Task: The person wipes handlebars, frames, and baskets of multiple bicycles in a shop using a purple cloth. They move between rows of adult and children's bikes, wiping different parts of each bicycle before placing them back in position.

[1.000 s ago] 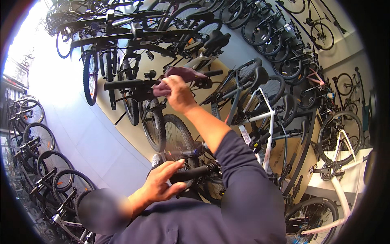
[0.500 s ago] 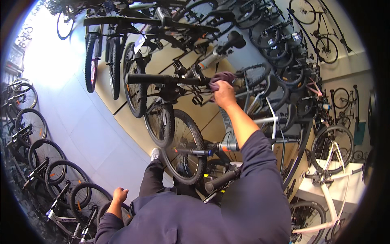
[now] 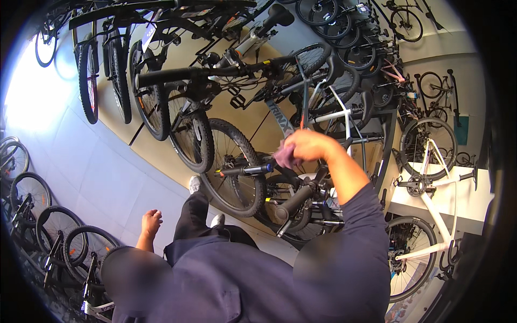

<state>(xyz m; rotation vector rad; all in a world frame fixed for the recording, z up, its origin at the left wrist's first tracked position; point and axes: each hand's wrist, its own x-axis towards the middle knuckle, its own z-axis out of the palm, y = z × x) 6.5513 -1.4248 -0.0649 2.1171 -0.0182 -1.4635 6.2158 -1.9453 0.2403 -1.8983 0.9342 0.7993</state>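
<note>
My right hand [image 3: 311, 144] is closed around a crumpled dark purple cloth [image 3: 287, 154]. It hangs over the near bicycle, just above a handlebar whose thick black grip [image 3: 297, 203] points toward me. A black suspension fork leg [image 3: 245, 170] and a knobby front wheel [image 3: 237, 188] lie to the left of that grip. Farther off, another bicycle's handlebar with a black grip [image 3: 164, 77] stretches across, apart from the cloth. Low on the left, beside my leg, my left hand [image 3: 152, 222] hangs with its fingers curled and nothing visible in them.
Parked bicycles crowd ahead, including knobby wheels [image 3: 88, 81] at far left. Another row of wheels [image 3: 62, 231] lines the left side of the pale tiled floor [image 3: 102, 161]. To the right, a pale pink bicycle frame [image 3: 433, 258] stands by a white platform [image 3: 468, 188].
My right hand has come off the farther handlebar and moved toward me with the cloth. The whole view has shifted, and a second shoe now shows below the near wheel.
</note>
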